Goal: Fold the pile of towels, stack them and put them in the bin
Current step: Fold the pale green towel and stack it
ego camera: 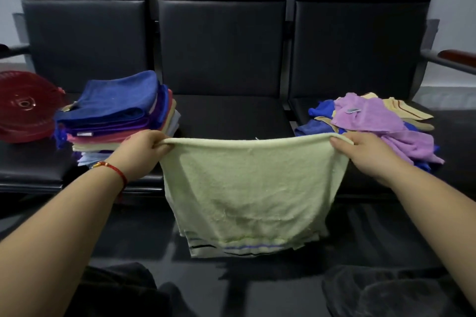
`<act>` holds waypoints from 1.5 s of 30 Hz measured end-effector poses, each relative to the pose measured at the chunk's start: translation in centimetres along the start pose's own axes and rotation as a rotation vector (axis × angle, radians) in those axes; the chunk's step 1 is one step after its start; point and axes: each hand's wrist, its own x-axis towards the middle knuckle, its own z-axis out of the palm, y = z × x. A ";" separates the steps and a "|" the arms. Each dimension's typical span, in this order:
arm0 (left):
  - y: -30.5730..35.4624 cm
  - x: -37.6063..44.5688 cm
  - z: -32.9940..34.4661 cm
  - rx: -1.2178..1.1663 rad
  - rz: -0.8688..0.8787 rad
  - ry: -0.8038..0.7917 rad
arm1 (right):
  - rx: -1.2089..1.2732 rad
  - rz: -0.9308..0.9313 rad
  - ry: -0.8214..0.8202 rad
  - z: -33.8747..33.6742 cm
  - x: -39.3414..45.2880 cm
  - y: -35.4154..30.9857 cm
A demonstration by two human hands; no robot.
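Observation:
A pale green towel (247, 188) hangs doubled over in front of the middle seat, its striped hem at the bottom. My left hand (140, 153) grips its upper left corner and my right hand (365, 154) grips its upper right corner, holding the top edge stretched between them. On the left seat stands a stack of folded towels (118, 116) with a blue one on top. A loose pile of unfolded towels (373, 123), purple, blue and beige, lies on the right seat. A red mesh bin (24, 108) lies tipped at the far left.
A black three-seat bench (221, 46) with tall backrests fills the view. Its middle seat (231, 116) lies behind the held towel. A dark wooden armrest (458, 58) juts out at the right. My knees in dark trousers show at the bottom.

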 end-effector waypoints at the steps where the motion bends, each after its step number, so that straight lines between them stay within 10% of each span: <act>1: -0.1 0.0 -0.1 0.003 0.005 0.004 | 0.063 0.018 0.013 -0.1 0.1 0.2; 10: -1.2 -0.3 -2.1 -1.136 -0.221 -0.335 | 0.833 0.242 -0.262 -3.1 -0.7 -2.0; 15: -2.1 -0.1 0.1 -0.025 -0.077 -0.176 | 0.156 0.110 -0.099 -2.0 -0.5 -0.9; 18: -1.7 0.2 0.5 -0.029 -0.080 -0.188 | -0.206 0.025 -0.115 -1.5 -0.3 -0.4; 26: 1.1 0.3 1.0 -1.170 -0.425 -0.158 | 0.353 0.386 -0.149 -0.1 0.7 -0.4; 31: 1.9 0.2 4.7 -0.510 -0.147 -0.034 | 0.559 0.386 0.002 2.4 1.8 -1.5; 36: 1.9 0.6 9.0 0.272 -0.017 -0.361 | -0.151 0.070 -0.097 8.0 1.6 -1.7; 45: 2.5 6.9 9.7 0.371 -0.199 -0.500 | -0.484 -0.055 -0.208 12.9 5.1 -1.7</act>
